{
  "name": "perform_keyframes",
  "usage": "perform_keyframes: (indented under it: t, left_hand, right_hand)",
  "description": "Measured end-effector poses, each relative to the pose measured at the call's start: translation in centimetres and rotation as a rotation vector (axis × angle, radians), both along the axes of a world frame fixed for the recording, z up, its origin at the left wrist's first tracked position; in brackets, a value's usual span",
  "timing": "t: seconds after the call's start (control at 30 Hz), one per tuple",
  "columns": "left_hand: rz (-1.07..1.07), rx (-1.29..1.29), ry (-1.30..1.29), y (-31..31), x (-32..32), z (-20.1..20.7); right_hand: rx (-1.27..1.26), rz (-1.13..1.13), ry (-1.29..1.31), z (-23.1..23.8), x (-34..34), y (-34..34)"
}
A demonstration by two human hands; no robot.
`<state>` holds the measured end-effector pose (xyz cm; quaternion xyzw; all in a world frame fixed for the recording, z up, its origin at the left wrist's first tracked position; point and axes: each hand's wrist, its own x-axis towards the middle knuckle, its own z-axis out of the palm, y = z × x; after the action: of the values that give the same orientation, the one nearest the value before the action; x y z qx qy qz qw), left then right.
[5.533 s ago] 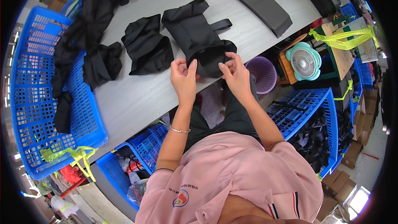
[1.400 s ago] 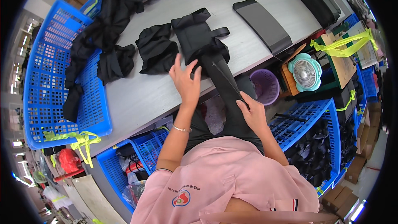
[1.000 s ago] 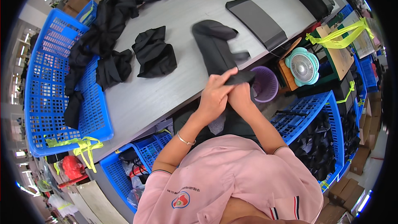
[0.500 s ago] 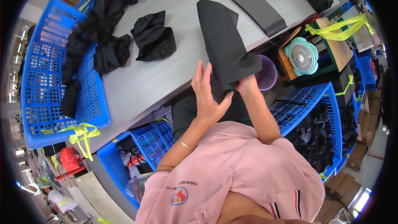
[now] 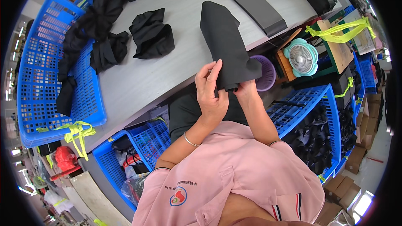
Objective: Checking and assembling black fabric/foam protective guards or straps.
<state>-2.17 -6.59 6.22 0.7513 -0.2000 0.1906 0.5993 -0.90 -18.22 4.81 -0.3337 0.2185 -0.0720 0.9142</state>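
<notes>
A long black fabric piece (image 5: 228, 46) slants from the grey table (image 5: 184, 33) over its front edge toward me. My right hand (image 5: 246, 90) grips its near end from below on the right, with most of the fingers hidden under the cloth. My left hand (image 5: 210, 90) is closed at the piece's near left edge, fingers curled along the edge and thumb by the bottom corner. To the left on the table lie two crumpled black cloth pieces (image 5: 151, 34). A flat grey-and-black panel (image 5: 257, 10) rests at the far right.
A blue basket (image 5: 98, 109) with black cloth hanging into it stands left. Under the table edge sits another blue basket (image 5: 115, 161) holding bags. At right are a purple bin (image 5: 268, 73), a turquoise fan (image 5: 300, 57) and a blue crate (image 5: 335, 125) full of black pieces.
My left hand has moved up to the fabric's left edge, and its spread fingers and thumb have closed there. My right hand keeps its hold.
</notes>
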Motion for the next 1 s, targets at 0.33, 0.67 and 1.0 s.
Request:
perform_keyframes:
  t: [0.33, 0.67, 1.0]
  left_hand:
    - [-0.052, -0.036, 0.074, 0.5, -0.2, -1.0]
    - [-0.061, -0.048, 0.059, 1.1, 0.8, -1.4]
    - [-0.188, -0.114, 0.114, 3.1, 0.6, -2.3]
  right_hand:
    - [0.137, -0.025, 0.060, -0.1, 0.7, 0.6]
    - [-0.004, 0.023, -0.017, -1.0, 0.6, 0.7]
    - [-0.023, 0.007, 0.009, -1.9, 1.5, 1.8]
